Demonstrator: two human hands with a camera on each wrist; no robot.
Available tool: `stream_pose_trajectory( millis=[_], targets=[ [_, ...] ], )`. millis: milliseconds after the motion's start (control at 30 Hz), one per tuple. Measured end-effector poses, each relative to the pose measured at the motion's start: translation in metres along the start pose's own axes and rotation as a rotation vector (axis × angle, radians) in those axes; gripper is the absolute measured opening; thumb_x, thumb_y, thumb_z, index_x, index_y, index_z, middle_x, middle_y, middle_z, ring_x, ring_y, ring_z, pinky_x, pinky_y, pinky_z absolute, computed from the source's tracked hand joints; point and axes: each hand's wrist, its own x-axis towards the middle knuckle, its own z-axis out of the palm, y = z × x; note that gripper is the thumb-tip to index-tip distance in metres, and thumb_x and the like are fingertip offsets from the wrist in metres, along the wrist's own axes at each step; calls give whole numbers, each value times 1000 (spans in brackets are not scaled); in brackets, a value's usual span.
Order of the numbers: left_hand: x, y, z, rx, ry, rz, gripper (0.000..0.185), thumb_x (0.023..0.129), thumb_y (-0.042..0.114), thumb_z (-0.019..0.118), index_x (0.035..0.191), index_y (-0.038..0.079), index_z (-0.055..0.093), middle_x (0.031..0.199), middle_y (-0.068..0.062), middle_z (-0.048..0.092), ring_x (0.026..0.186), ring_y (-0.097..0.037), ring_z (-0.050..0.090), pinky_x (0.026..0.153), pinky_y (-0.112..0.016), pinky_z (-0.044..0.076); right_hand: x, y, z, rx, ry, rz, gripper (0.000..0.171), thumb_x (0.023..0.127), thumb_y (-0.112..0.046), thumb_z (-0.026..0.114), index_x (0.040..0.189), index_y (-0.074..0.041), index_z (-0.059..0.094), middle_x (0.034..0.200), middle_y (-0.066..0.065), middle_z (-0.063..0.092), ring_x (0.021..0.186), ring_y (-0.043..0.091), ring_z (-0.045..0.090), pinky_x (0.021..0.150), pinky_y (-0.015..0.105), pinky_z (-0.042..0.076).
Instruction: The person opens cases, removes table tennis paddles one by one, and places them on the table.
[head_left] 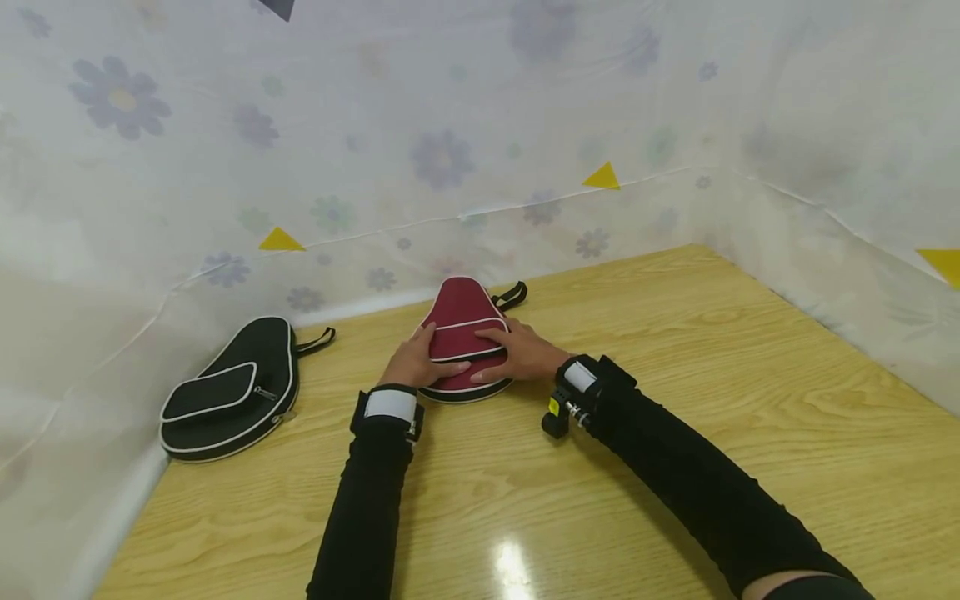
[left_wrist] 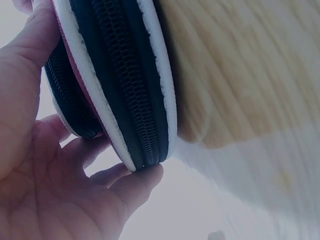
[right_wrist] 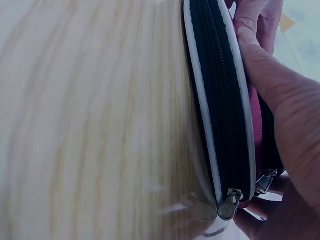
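Observation:
A dark red table tennis paddle case (head_left: 463,302) with white piping lies on the wooden table, narrow end toward the wall. On its left side my left hand (head_left: 408,363) grips it, thumb across the front and fingers along the edge. My right hand (head_left: 529,353) holds the opposite side, its thumb also over the front pocket. In the left wrist view, fingertips touch the black zippered edge (left_wrist: 131,85) of the case. The right wrist view shows a metal zipper pull (right_wrist: 228,209) at the end of the main zipper, with a second pull (right_wrist: 265,182) on the pocket.
A black paddle case (head_left: 258,350) with white piping and a wrist loop lies at the left, near the wall. Flower-patterned white sheeting (head_left: 442,158) bounds the table at the back and sides. Yellow triangles (head_left: 603,177) are stuck on it. Wooden tabletop (head_left: 787,400) extends to the right.

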Motion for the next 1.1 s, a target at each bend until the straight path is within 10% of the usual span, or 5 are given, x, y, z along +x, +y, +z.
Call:
stream_pose_trajectory(
  millis=[1100],
  targets=[
    [-2,8,6,25,-34,8,110,85,51,77,162,7,13,166,-20,17,148,-47,25,113,-54,35,15,9,-17,7,-18,-39,73,82,-40,84,139,-4,57,158,20,32,150,35,26,118,46,29]
  ],
)
